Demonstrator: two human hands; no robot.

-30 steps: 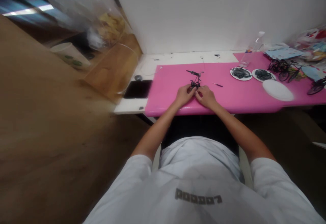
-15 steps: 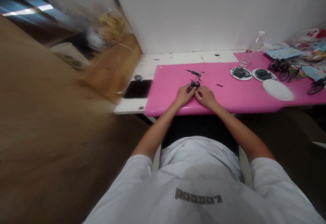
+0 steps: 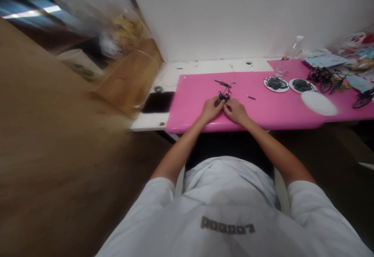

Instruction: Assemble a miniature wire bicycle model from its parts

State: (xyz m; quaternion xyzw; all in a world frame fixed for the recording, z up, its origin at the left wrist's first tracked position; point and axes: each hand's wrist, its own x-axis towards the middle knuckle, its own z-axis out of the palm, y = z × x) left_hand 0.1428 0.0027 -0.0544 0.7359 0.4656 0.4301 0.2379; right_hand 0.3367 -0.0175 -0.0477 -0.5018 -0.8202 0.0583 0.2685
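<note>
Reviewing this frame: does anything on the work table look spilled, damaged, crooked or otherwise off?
No spill or damage stands out, though fine detail is blurred. One mildly untidy spot, at the right: the bare white plate sits against, perhaps over, the rim of a plate of black parts.

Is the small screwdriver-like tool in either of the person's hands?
No, the tool lies on the pink mat, apart from both hands.

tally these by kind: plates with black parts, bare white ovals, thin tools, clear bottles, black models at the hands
plates with black parts: 2
bare white oval: 1
thin tool: 1
clear bottle: 1
black model at the hands: 1
total: 6
</note>
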